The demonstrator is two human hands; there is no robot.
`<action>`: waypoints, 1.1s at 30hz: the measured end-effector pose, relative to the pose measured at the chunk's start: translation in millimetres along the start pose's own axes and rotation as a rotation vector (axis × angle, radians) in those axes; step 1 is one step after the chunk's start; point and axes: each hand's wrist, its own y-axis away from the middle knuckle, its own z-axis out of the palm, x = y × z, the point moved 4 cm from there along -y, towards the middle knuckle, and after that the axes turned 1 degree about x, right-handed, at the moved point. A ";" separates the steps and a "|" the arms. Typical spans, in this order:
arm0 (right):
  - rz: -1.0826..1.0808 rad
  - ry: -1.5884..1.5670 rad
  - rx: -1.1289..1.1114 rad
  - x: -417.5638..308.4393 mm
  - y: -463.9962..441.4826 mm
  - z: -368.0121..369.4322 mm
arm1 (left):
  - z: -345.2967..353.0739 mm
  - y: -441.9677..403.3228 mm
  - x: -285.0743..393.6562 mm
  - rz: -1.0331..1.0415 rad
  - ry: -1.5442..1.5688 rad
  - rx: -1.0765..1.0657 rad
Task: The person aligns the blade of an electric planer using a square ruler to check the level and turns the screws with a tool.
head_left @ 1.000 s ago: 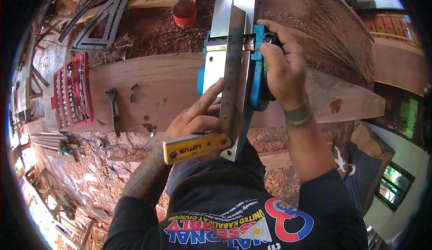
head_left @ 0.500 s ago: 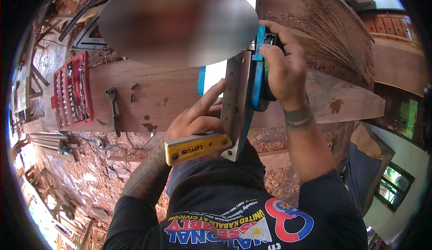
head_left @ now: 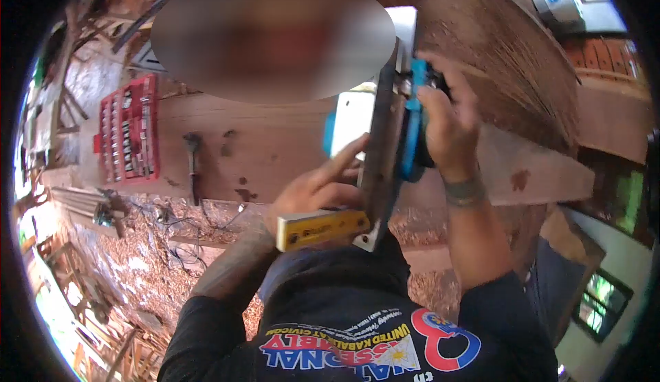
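A blue power tool (head_left: 412, 124) with flat bright metal plates stands in front of my body, above the plank. My right hand (head_left: 450, 114) is wrapped round its dark right side, thumb near the blue housing. Along the tool lies the steel blade of a try square (head_left: 326, 229) with a yellow stock. My left hand (head_left: 313, 189) holds the square from behind, its fingers partly hidden by the stock and blade. The left index finger reaches up against the metal plate (head_left: 352, 121). A blurred oval covers the tool's upper left.
On the wooden plank (head_left: 275, 131) lie a red socket set case (head_left: 130, 131), a ratchet wrench (head_left: 193, 165) and small dark bolts (head_left: 227, 143). Wood shavings and cords cover the ground below. Thin sticks (head_left: 533, 72) lie at upper right.
The view has shifted, so the plank, the socket case and my hands appear further right and slightly lower. Both hands keep their hold on the tool and the square.
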 end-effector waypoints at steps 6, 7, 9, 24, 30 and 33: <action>0.214 -0.204 -0.076 5.4 -1.8 1.5 | -3.2 2.2 1.5 0.126 -0.001 -0.038; 0.236 -0.168 -0.050 12.9 3.5 0.2 | -0.5 5.2 1.6 0.123 -0.003 0.010; 0.258 -0.249 -0.023 23.7 4.3 0.9 | 5.3 0.9 0.5 0.195 -0.034 0.094; 0.252 -0.306 -0.072 45.4 -0.9 4.1 | 11.6 3.8 8.6 0.130 0.013 0.143; 0.173 -0.160 -0.062 43.3 -4.3 1.1 | 10.5 2.1 7.5 0.142 -0.043 0.140; 0.054 -0.110 -0.058 52.0 -4.7 7.5 | 7.7 4.7 9.5 0.059 0.055 0.084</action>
